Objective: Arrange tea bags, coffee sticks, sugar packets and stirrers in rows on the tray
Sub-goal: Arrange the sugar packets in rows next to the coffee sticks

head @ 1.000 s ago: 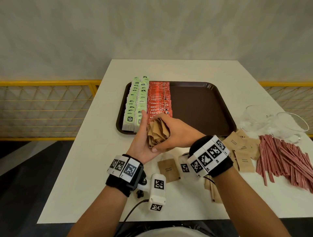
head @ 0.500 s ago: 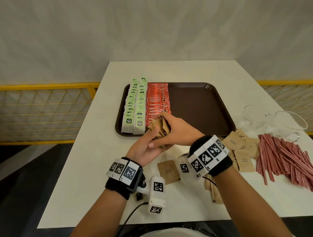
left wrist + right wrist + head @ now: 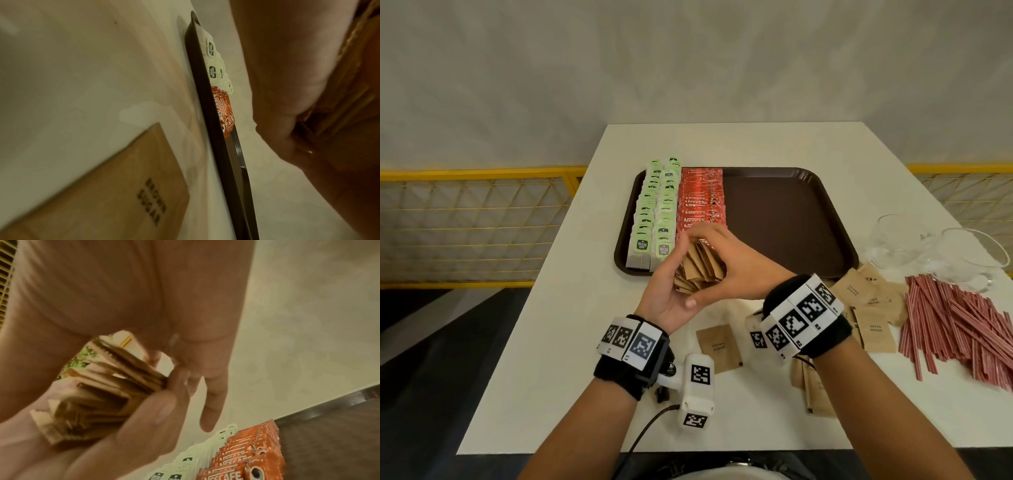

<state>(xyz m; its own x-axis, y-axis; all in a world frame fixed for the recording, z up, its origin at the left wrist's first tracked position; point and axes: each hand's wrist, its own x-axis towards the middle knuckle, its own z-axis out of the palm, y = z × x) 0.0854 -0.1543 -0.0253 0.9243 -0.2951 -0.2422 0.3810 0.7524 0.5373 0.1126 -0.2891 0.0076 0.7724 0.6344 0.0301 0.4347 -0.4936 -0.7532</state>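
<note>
Both hands have carried the sugar packet stack (image 3: 700,270) toward the tray (image 3: 791,219), gripping it together; tea bags (image 3: 657,212) and coffee sticks (image 3: 702,198) sit in rows, stirrers (image 3: 959,325) remain.

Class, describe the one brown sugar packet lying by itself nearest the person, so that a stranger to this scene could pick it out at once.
Start at the white table and find the dark brown tray. Come toward the person, past the tray's near edge, to the gap between the two wrists. There the single sugar packet lies flat and alone, printed "BROWN SUGAR", unlike the bunch held in both hands or the heap on the right.
</note>
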